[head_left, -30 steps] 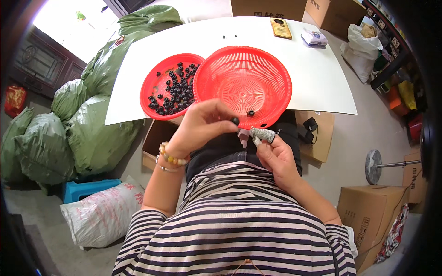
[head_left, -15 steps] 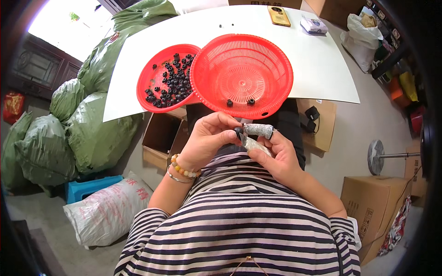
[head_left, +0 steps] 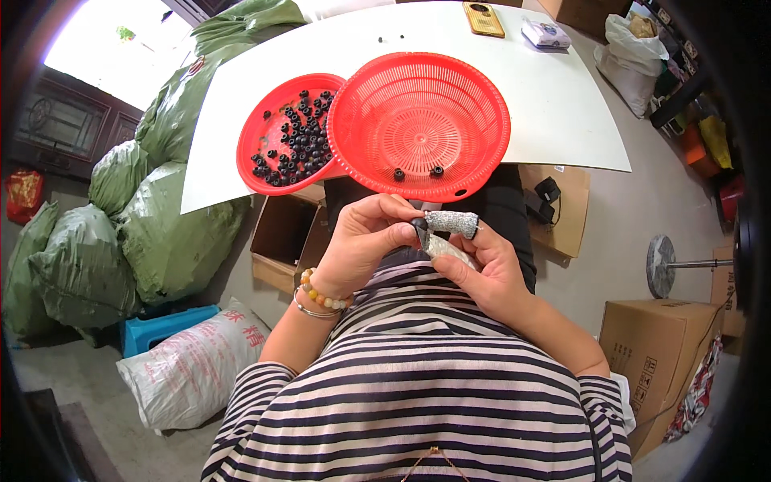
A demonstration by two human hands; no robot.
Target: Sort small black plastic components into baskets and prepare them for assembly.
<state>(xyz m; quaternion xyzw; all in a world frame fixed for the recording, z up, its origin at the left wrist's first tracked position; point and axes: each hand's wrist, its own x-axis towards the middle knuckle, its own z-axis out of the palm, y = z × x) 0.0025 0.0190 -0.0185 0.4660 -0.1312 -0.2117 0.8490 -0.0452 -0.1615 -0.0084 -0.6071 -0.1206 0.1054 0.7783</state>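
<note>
My left hand [head_left: 361, 245] pinches a small black ring-like piece [head_left: 419, 224] between thumb and fingertips, just below the basket's near rim. In my right hand [head_left: 494, 273] is a small knife with a white wrapped handle [head_left: 446, 250]; its short blade meets the black piece, though the fingers partly hide the contact. A grey woven finger sleeve [head_left: 451, 223] covers my right index finger. Beyond my hands, the red plastic basket [head_left: 499, 128] holds two black pieces [head_left: 436, 171] near its close side. Many similar pieces [head_left: 305, 140] lie in a shallow red tray [head_left: 250, 136] on the left.
The white table [head_left: 554, 136] carries a yellow-cased phone [head_left: 484, 19] and a white packet [head_left: 546, 34] at its far right. Green sacks [head_left: 173, 241] and a white woven sack [head_left: 197, 365] lie left. A cardboard box [head_left: 654, 353] and a stand [head_left: 661, 265] are at right.
The view has shifted slightly. Both hands stay together, with the black piece tilted a little against the blade.
</note>
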